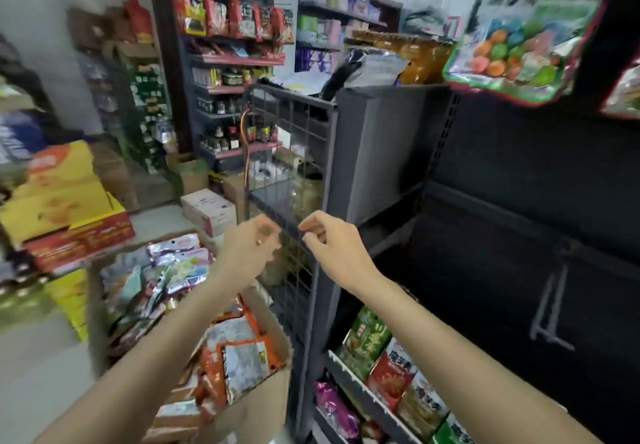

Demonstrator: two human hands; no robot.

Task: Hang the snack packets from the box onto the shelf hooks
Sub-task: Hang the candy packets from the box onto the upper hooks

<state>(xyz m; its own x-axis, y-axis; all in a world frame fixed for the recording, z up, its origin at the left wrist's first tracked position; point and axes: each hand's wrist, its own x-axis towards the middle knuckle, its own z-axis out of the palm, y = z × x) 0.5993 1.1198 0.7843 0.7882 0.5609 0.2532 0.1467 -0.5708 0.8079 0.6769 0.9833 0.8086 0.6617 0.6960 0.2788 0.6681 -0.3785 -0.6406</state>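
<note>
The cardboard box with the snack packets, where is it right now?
In the head view the cardboard box sits low and left of centre, under the left forearm, against the left end of the dark shelf, heaped with snack packets.

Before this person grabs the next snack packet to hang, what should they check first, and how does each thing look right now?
1. Left hand free: ok, loosely curled, holding nothing.
2. Right hand free: ok, holding nothing.
3. Packets left in the cardboard box: ok, plenty.
4. Box within reach: ok, it sits under the left forearm.
5. Hung packet settled on its hook: cannot tell, blurred.
6. Free hook on the dark back panel: cannot tell, none clearly seen.
</note>
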